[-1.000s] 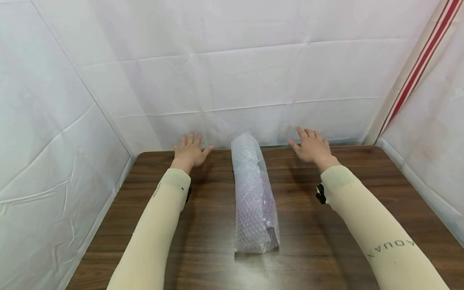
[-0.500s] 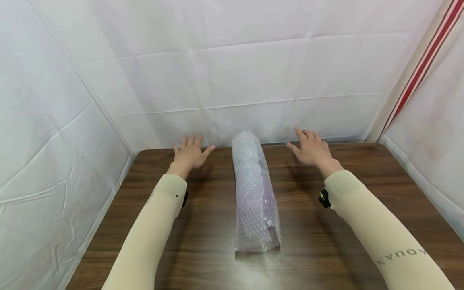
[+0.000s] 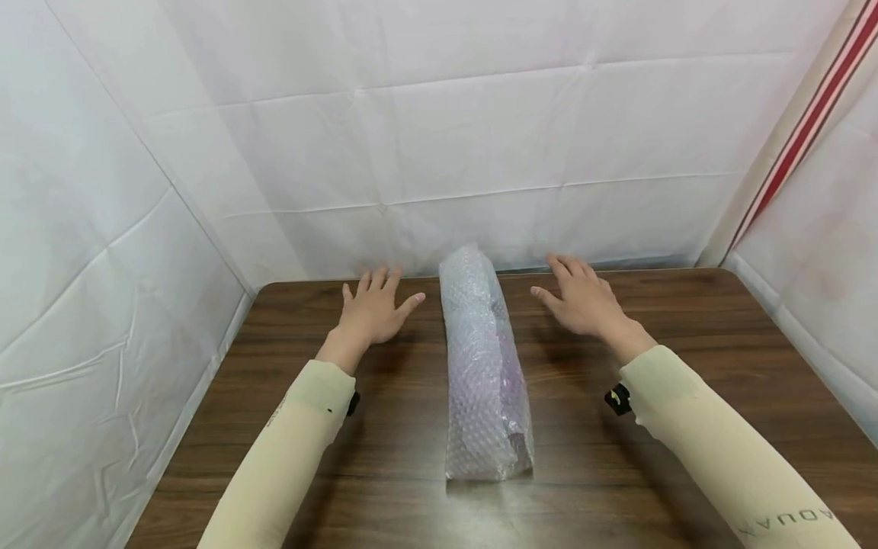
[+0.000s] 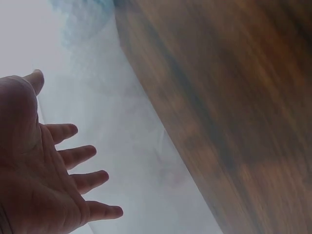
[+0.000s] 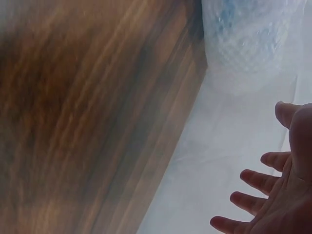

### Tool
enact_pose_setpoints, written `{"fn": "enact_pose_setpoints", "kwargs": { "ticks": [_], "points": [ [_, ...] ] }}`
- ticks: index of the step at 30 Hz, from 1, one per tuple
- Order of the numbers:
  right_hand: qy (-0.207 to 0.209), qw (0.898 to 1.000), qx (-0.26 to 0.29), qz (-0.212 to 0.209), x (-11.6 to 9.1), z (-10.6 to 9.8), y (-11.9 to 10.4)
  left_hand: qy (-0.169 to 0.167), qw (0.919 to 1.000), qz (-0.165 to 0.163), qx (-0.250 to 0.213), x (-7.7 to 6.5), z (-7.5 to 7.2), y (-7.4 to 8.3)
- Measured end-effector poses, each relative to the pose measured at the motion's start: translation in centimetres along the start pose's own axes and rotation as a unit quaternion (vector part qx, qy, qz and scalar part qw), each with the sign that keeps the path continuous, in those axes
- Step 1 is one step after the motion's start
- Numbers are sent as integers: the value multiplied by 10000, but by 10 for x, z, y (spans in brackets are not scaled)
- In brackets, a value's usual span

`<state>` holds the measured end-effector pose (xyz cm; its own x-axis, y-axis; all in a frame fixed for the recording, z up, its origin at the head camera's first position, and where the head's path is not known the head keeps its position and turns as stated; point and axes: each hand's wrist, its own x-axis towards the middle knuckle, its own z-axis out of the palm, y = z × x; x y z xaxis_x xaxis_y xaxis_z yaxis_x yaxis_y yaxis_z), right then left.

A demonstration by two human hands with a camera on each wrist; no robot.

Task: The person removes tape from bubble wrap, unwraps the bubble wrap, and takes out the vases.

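A long bundle of bubble wrap (image 3: 476, 366), whitish at its far end and pinkish-purple toward the near end, lies lengthwise in the middle of the table. What is inside is blurred by the wrap. My left hand (image 3: 373, 313) is spread to the left of the bundle's far end, palm down and holding nothing. On the other side, my right hand (image 3: 581, 301) also has its fingers extended, apart from the bundle. Both wrist views show bare palms, with the wrap's far end (image 5: 246, 44) at the top of the right one.
The dark wooden table (image 3: 398, 427) ends at a far edge just past my hands. White sheeting (image 3: 446, 137) hangs behind it and along both sides. A red-striped band (image 3: 799, 145) runs down the right corner.
Both hands have come slightly back toward me and inward, closer to the bubble-wrapped bundle. The bundle stays in place; the head view has shifted a little.
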<state>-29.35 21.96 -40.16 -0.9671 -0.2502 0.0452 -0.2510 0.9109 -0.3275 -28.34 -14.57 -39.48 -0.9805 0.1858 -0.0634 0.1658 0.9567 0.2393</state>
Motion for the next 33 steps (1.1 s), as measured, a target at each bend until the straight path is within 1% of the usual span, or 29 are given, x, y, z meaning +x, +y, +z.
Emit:
{"fn": "enact_pose_setpoints", "kwargs": {
  "ticks": [7, 11, 16, 22, 28, 33],
  "points": [
    [48, 9994, 60, -350, -19, 7, -11, 156, 9994, 301, -82, -21, 7, 15],
    [78, 9986, 146, -502, -29, 13, -15, 132, 9990, 415, -126, -31, 12, 23],
    [-52, 9978, 301, -591, -41, 20, -17, 91, 9983, 517, -249, -43, 17, 32],
    [-170, 9962, 560, -651, -50, 25, -19, 134, 9968, 680, -410, -57, 19, 41],
    [-213, 9932, 741, -868, -56, 27, -23, 188, 9941, 925, -537, -68, 21, 52],
    [-279, 9894, 990, -1028, -61, 26, -29, 241, 9915, 1086, -680, -74, 20, 62]
  ]
}}
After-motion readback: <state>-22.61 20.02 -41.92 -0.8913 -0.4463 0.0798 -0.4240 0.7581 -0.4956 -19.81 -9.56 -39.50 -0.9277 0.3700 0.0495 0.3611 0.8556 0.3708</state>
